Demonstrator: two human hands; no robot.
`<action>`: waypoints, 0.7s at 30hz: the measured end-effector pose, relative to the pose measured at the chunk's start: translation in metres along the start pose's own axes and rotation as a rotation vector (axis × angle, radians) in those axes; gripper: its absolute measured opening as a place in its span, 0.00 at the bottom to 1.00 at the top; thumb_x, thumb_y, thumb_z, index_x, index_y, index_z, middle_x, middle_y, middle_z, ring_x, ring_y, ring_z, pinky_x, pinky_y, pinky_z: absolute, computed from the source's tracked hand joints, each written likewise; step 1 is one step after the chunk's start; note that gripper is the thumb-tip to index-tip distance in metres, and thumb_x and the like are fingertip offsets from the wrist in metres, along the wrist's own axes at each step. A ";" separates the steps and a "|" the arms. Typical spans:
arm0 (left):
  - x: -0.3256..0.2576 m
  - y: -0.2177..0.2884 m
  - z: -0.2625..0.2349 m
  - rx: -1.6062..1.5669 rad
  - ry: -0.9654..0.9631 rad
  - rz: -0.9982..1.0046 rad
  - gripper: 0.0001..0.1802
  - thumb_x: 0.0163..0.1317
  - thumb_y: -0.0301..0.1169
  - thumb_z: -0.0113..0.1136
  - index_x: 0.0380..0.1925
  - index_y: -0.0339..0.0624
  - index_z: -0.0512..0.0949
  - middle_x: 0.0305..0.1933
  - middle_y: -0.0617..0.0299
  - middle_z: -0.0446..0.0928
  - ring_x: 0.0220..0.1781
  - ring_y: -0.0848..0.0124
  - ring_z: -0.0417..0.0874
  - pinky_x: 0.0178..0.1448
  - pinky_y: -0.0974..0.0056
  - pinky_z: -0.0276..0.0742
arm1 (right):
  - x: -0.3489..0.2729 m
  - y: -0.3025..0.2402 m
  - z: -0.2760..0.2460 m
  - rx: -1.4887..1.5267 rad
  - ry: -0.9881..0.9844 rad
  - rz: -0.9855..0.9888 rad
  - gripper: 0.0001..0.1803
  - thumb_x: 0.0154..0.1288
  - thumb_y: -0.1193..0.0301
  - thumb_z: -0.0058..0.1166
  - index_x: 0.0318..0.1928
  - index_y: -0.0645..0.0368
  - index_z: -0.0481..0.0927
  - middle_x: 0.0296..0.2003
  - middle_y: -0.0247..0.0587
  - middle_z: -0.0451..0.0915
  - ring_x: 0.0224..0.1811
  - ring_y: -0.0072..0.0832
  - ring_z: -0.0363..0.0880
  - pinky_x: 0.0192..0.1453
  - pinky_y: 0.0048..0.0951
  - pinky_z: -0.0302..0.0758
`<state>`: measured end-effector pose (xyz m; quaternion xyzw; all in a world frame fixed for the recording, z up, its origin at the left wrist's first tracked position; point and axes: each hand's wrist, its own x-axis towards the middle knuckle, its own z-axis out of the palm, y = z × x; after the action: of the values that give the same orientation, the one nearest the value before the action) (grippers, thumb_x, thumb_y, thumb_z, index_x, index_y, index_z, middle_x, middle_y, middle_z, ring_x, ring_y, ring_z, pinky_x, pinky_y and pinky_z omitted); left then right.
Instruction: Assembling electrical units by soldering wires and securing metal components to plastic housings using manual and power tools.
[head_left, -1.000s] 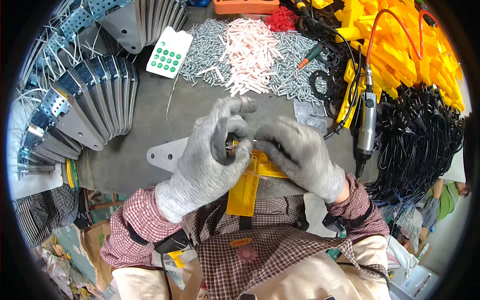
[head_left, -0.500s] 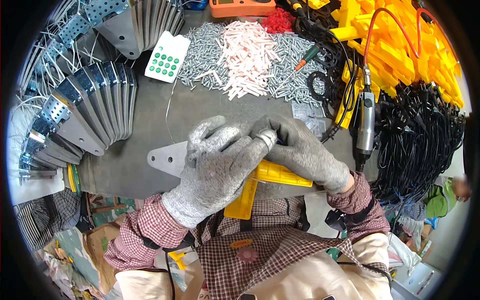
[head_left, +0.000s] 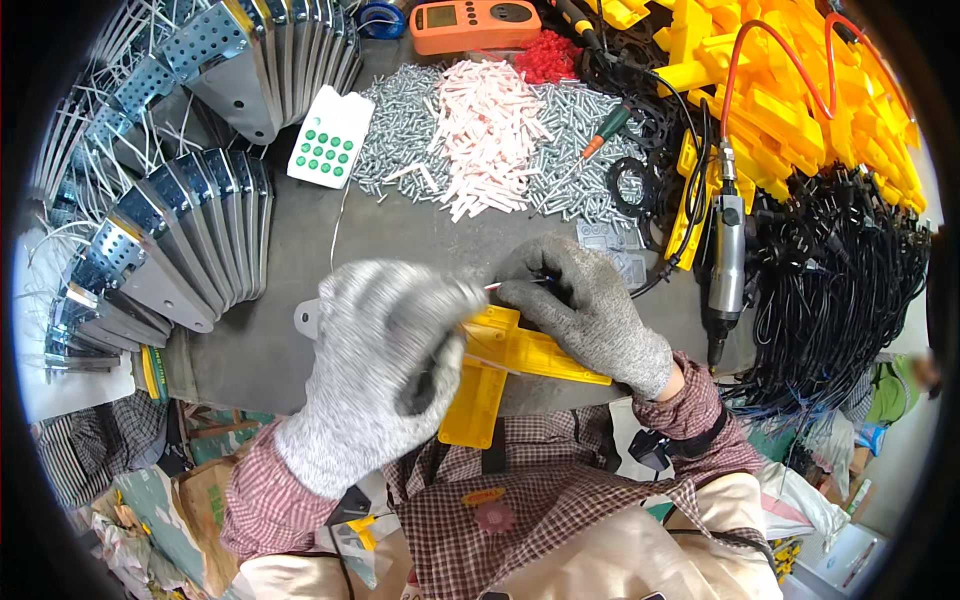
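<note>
My right hand [head_left: 595, 315], in a grey glove, is closed in a pinch just above the yellow plastic housing. A thin wire [head_left: 494, 287] with a reddish and white end sticks out at its fingertips. My left hand [head_left: 375, 350], gloved too, is smeared by motion beside it, so what its fingers do is hard to make out. Beneath both hands lies the T-shaped yellow plastic housing [head_left: 472, 405], its hollow side up and one arm reaching right under my right hand. A grey metal plate [head_left: 306, 318] with a hole shows partly from behind my left hand.
Piles of silver screws [head_left: 400, 135] and pale pink plugs [head_left: 490, 135] lie at the back. A power screwdriver [head_left: 728, 265], yellow housings [head_left: 780, 90] and black cords [head_left: 820, 290] fill the right. Bent metal brackets [head_left: 190, 240] stand left; an orange meter [head_left: 475, 25] is at the far edge.
My hands have come apart; the left has swung left and toward me, now blurred. The top of the yellow housing and a wire end at my right fingertips have come into sight.
</note>
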<state>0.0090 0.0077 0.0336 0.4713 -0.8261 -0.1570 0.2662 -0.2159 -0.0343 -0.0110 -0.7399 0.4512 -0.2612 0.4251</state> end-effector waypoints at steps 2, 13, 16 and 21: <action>-0.002 0.005 -0.001 0.122 -0.140 0.092 0.15 0.55 0.28 0.67 0.44 0.47 0.84 0.46 0.61 0.78 0.52 0.58 0.77 0.61 0.47 0.69 | 0.003 0.000 0.000 -0.037 0.043 -0.082 0.08 0.66 0.69 0.62 0.41 0.60 0.81 0.36 0.49 0.80 0.41 0.47 0.81 0.44 0.43 0.76; -0.017 -0.005 -0.001 0.162 -0.075 0.260 0.18 0.48 0.34 0.66 0.42 0.57 0.86 0.50 0.70 0.81 0.52 0.65 0.81 0.57 0.53 0.74 | -0.003 -0.002 -0.004 -0.054 0.023 -0.111 0.10 0.68 0.68 0.61 0.46 0.59 0.83 0.38 0.49 0.83 0.42 0.48 0.83 0.45 0.42 0.78; -0.014 -0.003 0.004 0.157 -0.111 0.271 0.10 0.52 0.36 0.64 0.36 0.56 0.84 0.50 0.67 0.83 0.54 0.65 0.81 0.60 0.52 0.68 | -0.001 0.001 -0.003 -0.010 0.032 -0.101 0.10 0.68 0.68 0.61 0.45 0.58 0.83 0.38 0.48 0.82 0.42 0.47 0.83 0.45 0.42 0.78; -0.014 0.006 0.024 0.289 -0.223 0.345 0.12 0.56 0.37 0.59 0.40 0.55 0.84 0.48 0.67 0.84 0.54 0.66 0.81 0.62 0.53 0.68 | 0.003 0.004 -0.007 -0.082 0.026 -0.236 0.11 0.65 0.70 0.63 0.47 0.59 0.84 0.40 0.47 0.81 0.41 0.43 0.83 0.44 0.39 0.78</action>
<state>-0.0031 0.0235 0.0135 0.3363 -0.9324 -0.0402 0.1262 -0.2219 -0.0407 -0.0110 -0.8013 0.3765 -0.3002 0.3550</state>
